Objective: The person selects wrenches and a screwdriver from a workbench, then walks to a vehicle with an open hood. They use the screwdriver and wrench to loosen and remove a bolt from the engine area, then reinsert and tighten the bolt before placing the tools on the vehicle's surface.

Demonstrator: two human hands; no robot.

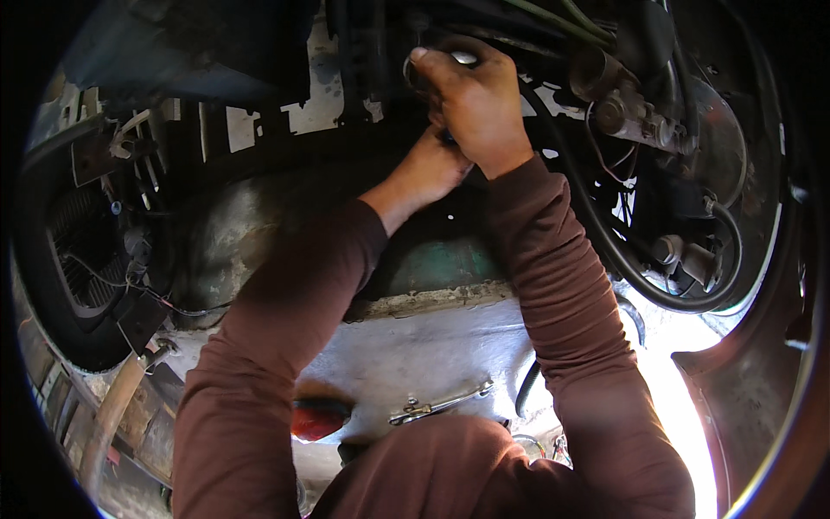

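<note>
Both my hands are raised together at the upper middle, among dark vehicle parts. My right hand (482, 108) is closed, its thumb pointing up and left; a small shiny metal end (464, 58) shows between thumb and fingers. Most of what it grips is hidden. Just below, against its wrist, my left hand (430, 171) is closed too, its fingers mostly covered by the right hand. A bit of something dark shows between the two hands. Lower down, a metal wrench-like tool (443, 405) lies on the pale metal panel (411, 350).
At right, a thick black hose (644, 281) curves below a metal cylinder fitting (635, 117). A dark finned grille (86, 242) with loose wires is at left, above a rusty pipe (111, 419). Something red (318, 421) sits beside my left sleeve. Dark metalwork hangs overhead.
</note>
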